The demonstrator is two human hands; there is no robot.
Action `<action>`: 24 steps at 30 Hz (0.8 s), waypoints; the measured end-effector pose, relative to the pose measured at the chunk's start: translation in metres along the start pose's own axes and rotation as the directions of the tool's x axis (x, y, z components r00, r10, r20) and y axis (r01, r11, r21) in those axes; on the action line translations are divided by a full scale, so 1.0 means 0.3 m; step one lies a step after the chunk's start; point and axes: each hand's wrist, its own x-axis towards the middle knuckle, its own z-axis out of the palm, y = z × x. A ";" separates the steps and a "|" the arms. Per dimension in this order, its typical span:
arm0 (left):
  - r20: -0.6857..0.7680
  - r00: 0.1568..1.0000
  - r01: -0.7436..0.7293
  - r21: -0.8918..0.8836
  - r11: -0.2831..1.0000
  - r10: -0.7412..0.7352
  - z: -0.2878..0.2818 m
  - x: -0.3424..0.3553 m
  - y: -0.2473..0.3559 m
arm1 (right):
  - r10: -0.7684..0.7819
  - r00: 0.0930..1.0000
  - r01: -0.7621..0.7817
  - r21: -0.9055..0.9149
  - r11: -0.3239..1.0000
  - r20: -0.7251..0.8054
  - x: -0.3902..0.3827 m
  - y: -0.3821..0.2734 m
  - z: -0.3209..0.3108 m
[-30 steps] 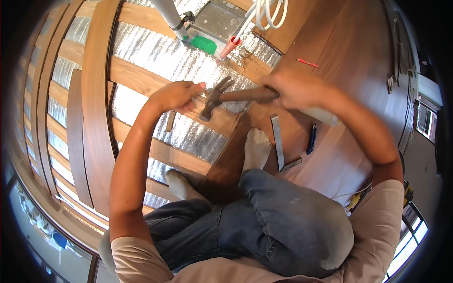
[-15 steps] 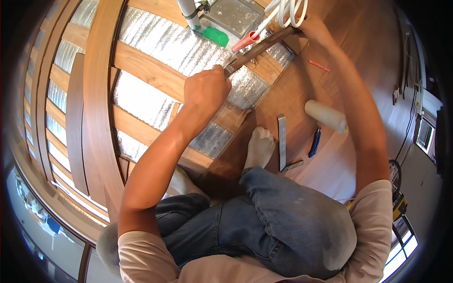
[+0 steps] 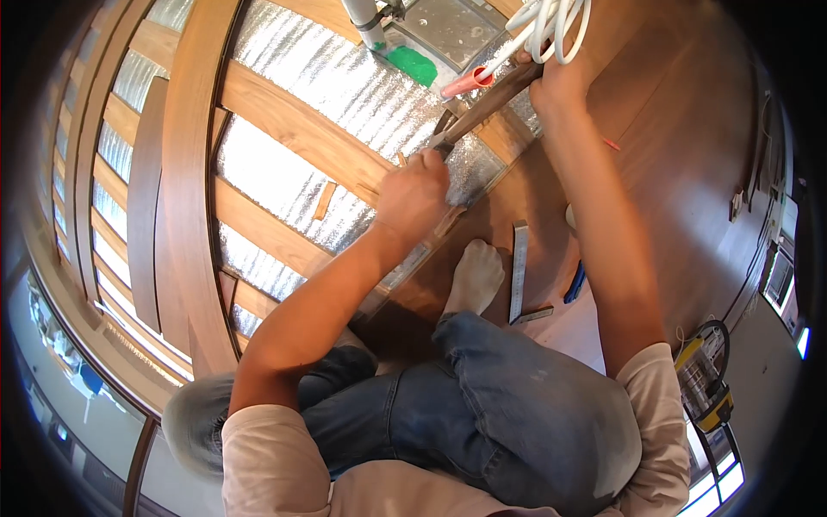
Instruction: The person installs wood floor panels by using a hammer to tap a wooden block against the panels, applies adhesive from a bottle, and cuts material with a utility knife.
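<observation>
A narrow dark-brown wooden strip (image 3: 498,99) slants across the gap between my hands. My right hand (image 3: 560,90) is closed around its far end, beside the coiled white cable. Close to the strip's near end, my left hand (image 3: 413,194) makes a fist. A small dark, greyish piece (image 3: 444,144) shows just beyond its fingers; what the fist holds is mostly hidden. Below both hands lie pale wooden battens (image 3: 301,121) with silver foil insulation (image 3: 276,164) between them. An orange-red conduit end (image 3: 468,83) stands right behind the strip, with the white cable (image 3: 556,34) coming out of it.
A metal square (image 3: 519,271) and a blue-handled tool (image 3: 575,284) lie on the brown floorboards (image 3: 689,172) to the right. My foot (image 3: 475,276) is near the floor's edge. A grey pipe (image 3: 365,24) rises at the back. Long planks (image 3: 185,172) lie across the battens at left.
The view has shifted a little. My left hand has moved right and down, and my right hand slightly down, both still at the strip. My right forearm now hides most of the pale roll.
</observation>
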 end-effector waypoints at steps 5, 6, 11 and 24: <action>-0.136 0.987 -0.093 -0.005 0.996 0.091 0.035 -0.023 -0.078 | -0.019 0.995 0.024 -0.048 0.999 0.099 -0.204 -0.126 0.026; -0.132 0.988 -0.084 -0.002 0.996 0.083 0.041 -0.020 -0.082 | -0.026 0.992 0.025 0.004 1.000 0.121 -0.226 -0.137 0.015; -0.023 1.000 0.010 -0.016 1.000 -0.011 0.055 -0.014 -0.063 | -0.010 0.993 0.001 0.073 0.997 0.121 -0.268 -0.153 -0.015; 0.129 0.988 -0.115 0.234 0.965 0.086 0.020 0.017 -0.149 | 0.028 0.984 -0.053 0.141 0.989 0.179 -0.536 -0.112 -0.319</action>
